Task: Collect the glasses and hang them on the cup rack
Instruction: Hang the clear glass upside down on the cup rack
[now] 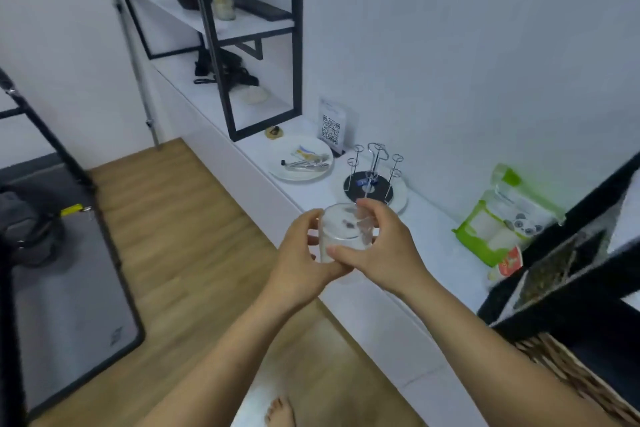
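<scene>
A clear drinking glass (341,229) is held in both hands above the edge of the white counter (436,243). My left hand (299,262) cups it from the left and below. From the right, my right hand (377,246) grips its rim and side. Just beyond the glass stands the cup rack (374,166), a wire tree with looped prongs on a black round base set in a white dish. No glass hangs on its prongs.
A white plate (300,159) with tongs lies left of the rack, with a QR code stand (331,126) behind. Green packets (502,222) sit to the right. A black-framed shelf (263,42) rises at the back, another black frame (568,274) at right.
</scene>
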The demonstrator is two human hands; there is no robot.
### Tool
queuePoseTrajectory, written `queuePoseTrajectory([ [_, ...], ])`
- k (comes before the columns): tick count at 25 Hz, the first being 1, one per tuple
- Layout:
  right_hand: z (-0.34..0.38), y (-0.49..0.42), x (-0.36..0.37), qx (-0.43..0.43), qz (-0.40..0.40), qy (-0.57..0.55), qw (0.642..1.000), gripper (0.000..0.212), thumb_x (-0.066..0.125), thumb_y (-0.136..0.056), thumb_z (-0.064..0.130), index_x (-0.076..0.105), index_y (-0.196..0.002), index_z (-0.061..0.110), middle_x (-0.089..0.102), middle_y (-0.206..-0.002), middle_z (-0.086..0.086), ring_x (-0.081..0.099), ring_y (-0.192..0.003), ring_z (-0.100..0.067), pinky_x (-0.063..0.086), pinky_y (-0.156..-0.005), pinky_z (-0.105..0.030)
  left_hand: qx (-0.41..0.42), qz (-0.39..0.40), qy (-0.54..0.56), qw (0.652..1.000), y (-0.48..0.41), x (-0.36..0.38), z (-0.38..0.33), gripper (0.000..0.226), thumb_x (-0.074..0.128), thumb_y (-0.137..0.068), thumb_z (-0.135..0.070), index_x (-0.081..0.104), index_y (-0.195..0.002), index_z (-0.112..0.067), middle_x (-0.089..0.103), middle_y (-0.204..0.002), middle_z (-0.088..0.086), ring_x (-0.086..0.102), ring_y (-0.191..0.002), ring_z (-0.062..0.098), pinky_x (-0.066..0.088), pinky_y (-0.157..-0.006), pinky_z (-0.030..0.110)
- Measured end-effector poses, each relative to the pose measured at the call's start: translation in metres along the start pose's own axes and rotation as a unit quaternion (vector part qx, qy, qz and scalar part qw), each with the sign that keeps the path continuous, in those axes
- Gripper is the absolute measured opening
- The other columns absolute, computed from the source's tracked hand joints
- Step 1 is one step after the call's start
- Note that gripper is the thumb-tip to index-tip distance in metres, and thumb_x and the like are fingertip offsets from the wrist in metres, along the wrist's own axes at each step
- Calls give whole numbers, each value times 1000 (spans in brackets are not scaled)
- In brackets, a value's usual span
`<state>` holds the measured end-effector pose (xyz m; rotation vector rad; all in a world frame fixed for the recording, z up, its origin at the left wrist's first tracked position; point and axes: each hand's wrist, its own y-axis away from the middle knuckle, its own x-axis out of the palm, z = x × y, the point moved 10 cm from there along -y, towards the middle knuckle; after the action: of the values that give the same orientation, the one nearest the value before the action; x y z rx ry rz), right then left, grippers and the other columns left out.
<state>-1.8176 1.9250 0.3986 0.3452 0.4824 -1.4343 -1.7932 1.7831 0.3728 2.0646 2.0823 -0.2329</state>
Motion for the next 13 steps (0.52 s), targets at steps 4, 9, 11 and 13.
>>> queuePoseTrajectory([
  [4,-11,-94,-15,-1,-49,55,997,90,90,-57,34,46,-135,22,50,-126,4,53,-112,-11,41,-89,-19,28,61,-14,998,-106,6,-11,72,80,-70,-13,46,-131,-31,54,-127,-15,56,-102,1,52,-77,20],
  [9,-45,-187,-19,-5,-70,74,995,89,92,-54,32,48,-130,22,47,-123,6,50,-108,-8,34,-81,-6,-10,103,5,995,-204,13,5,68,54,-74,8,50,-130,-30,57,-129,-17,52,-115,-6,50,-91,27],
  [11,-58,-224,-13,-29,-67,87,994,87,92,-54,28,48,-129,21,47,-123,6,49,-107,-9,38,-81,-11,-23,101,10,995,-242,18,16,68,51,-75,10,49,-132,-28,56,-132,-15,50,-122,-1,47,-95,26],
  [13,-75,-262,-6,-42,-62,99,992,86,91,-53,25,49,-127,17,48,-124,1,50,-108,-13,43,-86,-23,-61,89,19,994,-279,23,31,66,50,-76,11,49,-131,-25,55,-135,-13,49,-126,3,46,-96,27],
])
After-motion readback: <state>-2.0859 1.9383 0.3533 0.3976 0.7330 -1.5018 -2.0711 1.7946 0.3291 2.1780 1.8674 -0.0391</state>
